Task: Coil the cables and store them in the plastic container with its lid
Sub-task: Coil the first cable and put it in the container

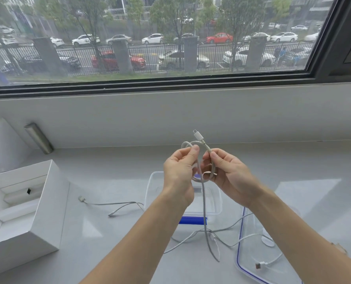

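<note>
Head view: both hands are up at frame centre, above the plastic container (149,189). The left hand (179,171) pinches the top of a small loop of the white cable (204,201) between thumb and forefinger, with the other fingers curled loosely behind. The right hand (230,177) pinches the same cable just under its connector (198,136), which sticks up above the fingers. Only one or two loops are formed. The rest hangs down in front of the container and trails onto the table (109,177) at lower centre, so we judge the coiling barely started.

Handling, our read: the cable is light and limp, with a little spring in it. It won't hold its own shape — the loops will open the moment the pinch lets go. The sheath looks matte, so slip seems unlikely. We would grip where the loops cross, not at the connector, and avoid a sharp bend just below the plug.

The container is open and clear, with a blue latch (193,220) on its near wall; we cannot tell whether anything lies inside. Its lid (239,238) lies flat at lower right with a second cable (258,265) over or under it — the clear plastic hides which. A third cable (105,204) lies loose on the table left of the container. An open white box (47,201) sits at the left edge.
</note>
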`<state>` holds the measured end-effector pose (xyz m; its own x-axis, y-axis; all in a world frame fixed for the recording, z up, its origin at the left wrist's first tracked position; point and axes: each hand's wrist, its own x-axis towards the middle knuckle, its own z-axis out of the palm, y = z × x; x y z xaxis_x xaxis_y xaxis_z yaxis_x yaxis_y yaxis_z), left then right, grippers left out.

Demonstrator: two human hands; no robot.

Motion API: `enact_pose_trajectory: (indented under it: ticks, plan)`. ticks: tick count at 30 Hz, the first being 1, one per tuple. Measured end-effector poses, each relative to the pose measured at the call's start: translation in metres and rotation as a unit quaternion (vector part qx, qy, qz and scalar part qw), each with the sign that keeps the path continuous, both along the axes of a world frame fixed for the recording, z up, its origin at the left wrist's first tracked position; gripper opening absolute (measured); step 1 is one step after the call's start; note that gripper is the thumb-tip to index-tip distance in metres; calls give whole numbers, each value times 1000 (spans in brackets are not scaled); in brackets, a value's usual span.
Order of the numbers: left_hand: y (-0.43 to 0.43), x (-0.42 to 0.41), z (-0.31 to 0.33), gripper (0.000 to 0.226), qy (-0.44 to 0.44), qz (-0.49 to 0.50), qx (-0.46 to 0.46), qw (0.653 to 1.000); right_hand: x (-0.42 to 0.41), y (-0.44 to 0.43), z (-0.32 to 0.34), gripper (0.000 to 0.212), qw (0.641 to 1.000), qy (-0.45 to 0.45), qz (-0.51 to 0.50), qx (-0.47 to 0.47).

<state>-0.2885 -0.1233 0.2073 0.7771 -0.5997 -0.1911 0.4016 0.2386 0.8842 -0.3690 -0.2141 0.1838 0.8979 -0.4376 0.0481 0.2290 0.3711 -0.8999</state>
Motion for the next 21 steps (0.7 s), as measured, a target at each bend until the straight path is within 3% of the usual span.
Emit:
enact_pose_trajectory:
  ticks: [8,14,21]
  plan:
    - [-2,-2,0,23,-160,13,49,986,3,3,5,26,999,24,31,-8]
    - [-4,8,-10,22,-345,37,145,927,7,0,6,28,997,68,25,1]
    - [-3,26,-8,24,-456,-19,210,865,10,-1,3,31,995,101,7,-9]
